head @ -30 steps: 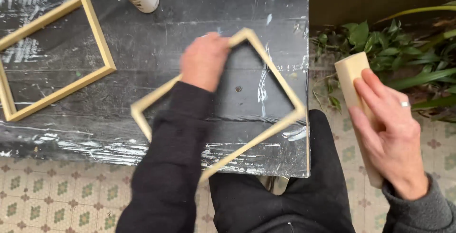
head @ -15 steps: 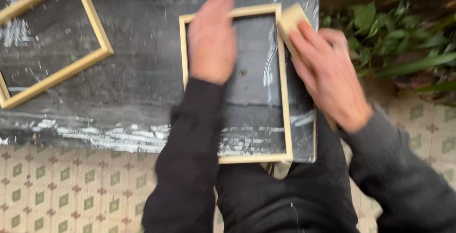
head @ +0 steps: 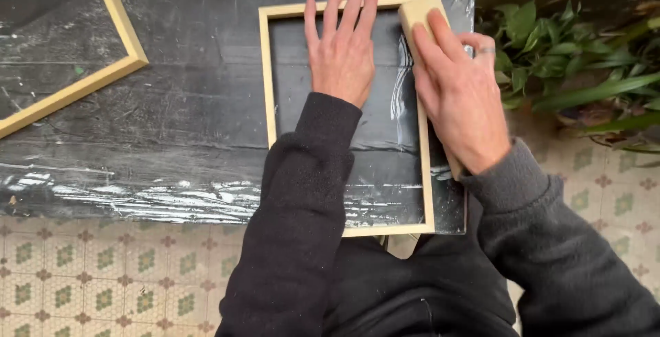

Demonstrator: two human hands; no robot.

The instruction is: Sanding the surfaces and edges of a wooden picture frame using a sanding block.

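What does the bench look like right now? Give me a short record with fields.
Left hand: flat, palm down, across the top rail of the wooden frame
Right hand: presses a pale sanding block on the frame's right rail
Surface: black scuffed table
Second frame: far left, apart
Plants: right of table

Black worktop (head: 179,103), paint worn, white smears along its near edge. Two pale wooden frames lie flat on it. One frame (head: 268,76) sits at the right end, under both hands: left-hand fingers (head: 347,7) reach its far rail, right-hand fingers (head: 440,38) are over its right rail, on a pale block (head: 421,8) resting there. Its near rail runs along the worktop edge. Second frame (head: 110,7) lies tilted, well apart to the left of the left fingers, partly out of view.
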